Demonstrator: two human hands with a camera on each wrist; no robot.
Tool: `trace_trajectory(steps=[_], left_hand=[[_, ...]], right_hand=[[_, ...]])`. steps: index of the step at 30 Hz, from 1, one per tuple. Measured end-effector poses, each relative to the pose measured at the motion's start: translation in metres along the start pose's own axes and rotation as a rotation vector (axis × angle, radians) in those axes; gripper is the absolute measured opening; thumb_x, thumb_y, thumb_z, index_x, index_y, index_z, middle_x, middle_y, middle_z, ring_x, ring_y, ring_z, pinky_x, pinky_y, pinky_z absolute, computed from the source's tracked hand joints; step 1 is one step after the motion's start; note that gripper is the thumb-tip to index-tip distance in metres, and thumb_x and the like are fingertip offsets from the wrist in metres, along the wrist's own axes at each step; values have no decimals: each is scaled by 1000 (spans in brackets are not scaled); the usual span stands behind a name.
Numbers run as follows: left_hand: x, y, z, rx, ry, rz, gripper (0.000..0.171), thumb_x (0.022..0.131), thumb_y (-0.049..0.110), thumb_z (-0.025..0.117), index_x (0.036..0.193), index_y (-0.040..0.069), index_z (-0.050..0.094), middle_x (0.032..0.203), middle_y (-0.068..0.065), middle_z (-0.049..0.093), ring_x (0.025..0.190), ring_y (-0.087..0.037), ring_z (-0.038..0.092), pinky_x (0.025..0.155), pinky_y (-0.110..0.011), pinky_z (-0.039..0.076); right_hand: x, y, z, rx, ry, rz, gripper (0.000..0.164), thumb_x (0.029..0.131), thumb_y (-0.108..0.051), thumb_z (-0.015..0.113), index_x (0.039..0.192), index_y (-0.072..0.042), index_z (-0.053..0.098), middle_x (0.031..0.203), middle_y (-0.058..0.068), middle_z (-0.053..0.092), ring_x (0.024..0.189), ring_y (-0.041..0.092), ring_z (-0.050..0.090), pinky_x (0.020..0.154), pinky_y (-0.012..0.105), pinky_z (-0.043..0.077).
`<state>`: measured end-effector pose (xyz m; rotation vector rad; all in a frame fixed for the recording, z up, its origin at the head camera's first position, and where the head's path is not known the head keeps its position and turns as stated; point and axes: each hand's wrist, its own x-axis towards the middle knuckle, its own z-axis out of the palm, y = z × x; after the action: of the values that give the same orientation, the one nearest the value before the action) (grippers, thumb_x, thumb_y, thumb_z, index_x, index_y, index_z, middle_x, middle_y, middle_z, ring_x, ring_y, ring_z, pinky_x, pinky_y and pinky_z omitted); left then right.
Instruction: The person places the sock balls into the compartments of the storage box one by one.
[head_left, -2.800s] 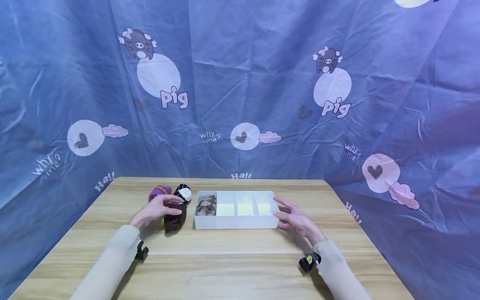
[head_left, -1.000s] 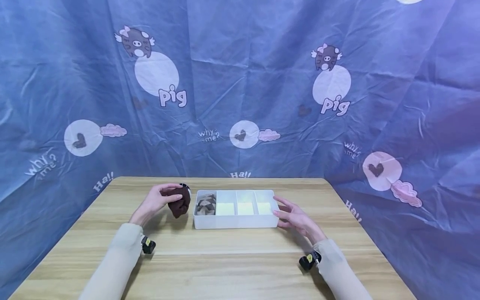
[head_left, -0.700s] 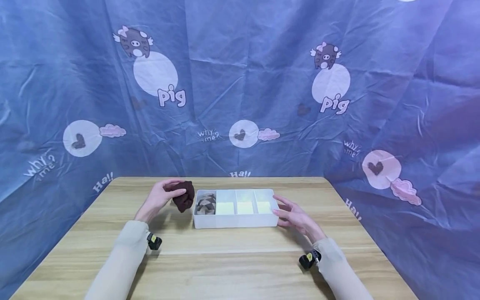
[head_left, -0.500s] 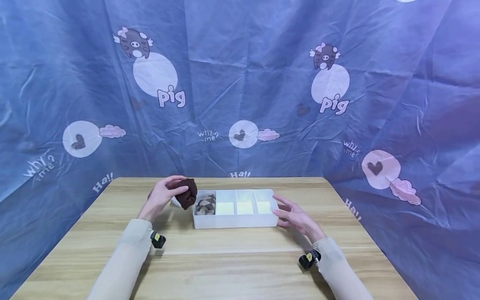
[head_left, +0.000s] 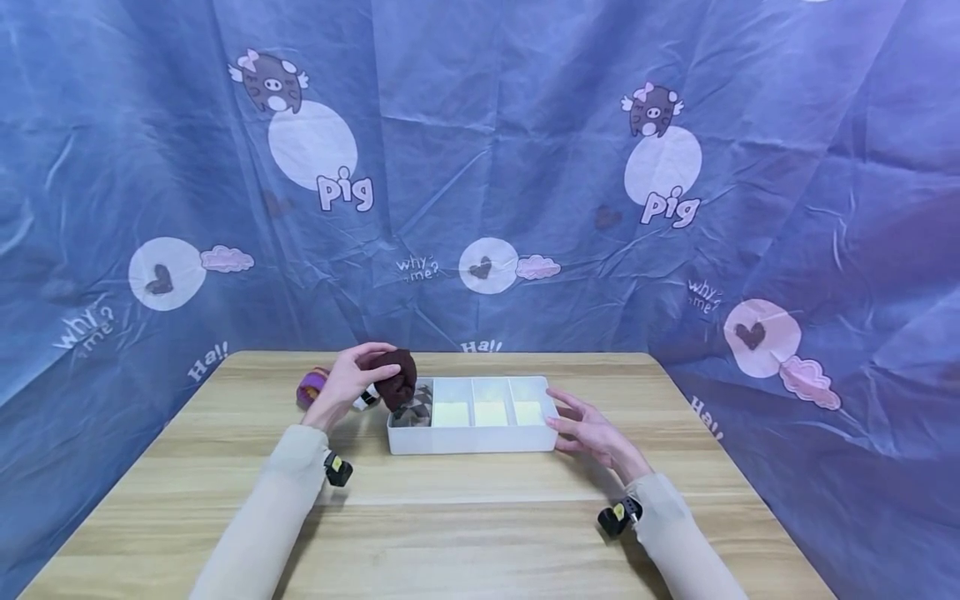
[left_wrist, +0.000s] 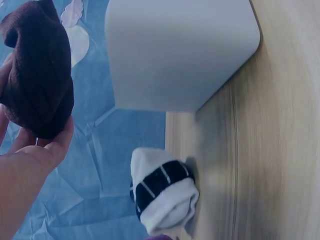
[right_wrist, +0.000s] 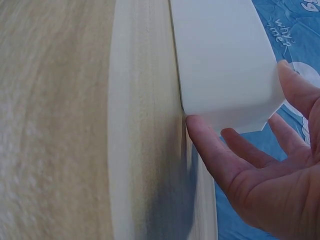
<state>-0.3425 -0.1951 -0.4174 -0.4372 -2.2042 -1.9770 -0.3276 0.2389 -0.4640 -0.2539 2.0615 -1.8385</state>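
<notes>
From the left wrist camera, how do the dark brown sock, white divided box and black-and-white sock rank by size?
1. White divided box, partly cut off
2. Dark brown sock
3. Black-and-white sock

a wrinkled blue curtain [head_left: 562,192] printed with cartoon pigs surrounds a pale wood-grain table [head_left: 480,533].

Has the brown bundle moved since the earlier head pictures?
Yes: the brown bundle has moved right, from left of the white box to overlapping its left end.
</notes>
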Motion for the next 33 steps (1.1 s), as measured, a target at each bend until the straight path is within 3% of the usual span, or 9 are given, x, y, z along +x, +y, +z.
trace_trajectory(steps=[9,15,21,27,33], left_hand=[[8,-1,21,2,-25,35,43,84,8,77,122,-7,62,115,-23,67,94,-6,65,79,-17,53],[12,-1,37,15,-37,31,42,83,10,78,120,-5,63,114,-21,69,96,-10,64,82,-17,51],[15,-3,52,26,-53,-13,41,82,11,79,119,-2,65,115,-20,68,98,-13,64,80,-20,53],[17,-5,66,115,-54,10,38,81,10,80,116,0,67,113,-22,70,97,-17,63,78,-19,51],[16,-8,81,113,-93,18,39,82,10,79,118,-1,67,117,-23,68,104,-26,62,76,-19,51]], right_hand=[[1,1,0,5,10,11,73,95,-18,66,156,-17,25,156,29,21,106,20,61,87,36,57],[1,1,0,15,19,23,72,95,-15,65,156,-19,27,157,28,22,105,19,61,87,37,56],[2,-1,0,21,7,23,73,95,-14,64,156,-19,25,157,27,22,105,19,62,87,36,56],[1,-1,0,25,11,22,73,95,-14,65,156,-19,26,157,28,21,106,19,61,87,36,56],[1,1,0,7,14,12,73,95,-16,66,156,-18,26,156,28,23,105,20,62,87,36,57]])
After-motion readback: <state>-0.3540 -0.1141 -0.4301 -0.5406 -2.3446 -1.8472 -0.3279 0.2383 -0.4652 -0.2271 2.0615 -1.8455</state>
